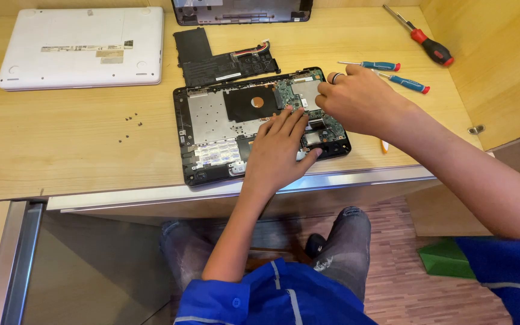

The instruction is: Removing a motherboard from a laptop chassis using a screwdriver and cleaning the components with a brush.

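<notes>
Left hand: left hand lies flat, fingers spread narrow, pressing the opened black laptop base near the table's front edge.
Right hand: right hand, ringed, curled over the green circuit board; grip hidden.
Behind: flat black battery pack; two blue-handled screwdrivers; white plastic cover.

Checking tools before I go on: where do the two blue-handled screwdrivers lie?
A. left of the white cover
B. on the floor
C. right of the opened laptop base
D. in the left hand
C: the two blue-handled screwdrivers lie on the desk right of the opened laptop base, just beyond the right hand.
</notes>
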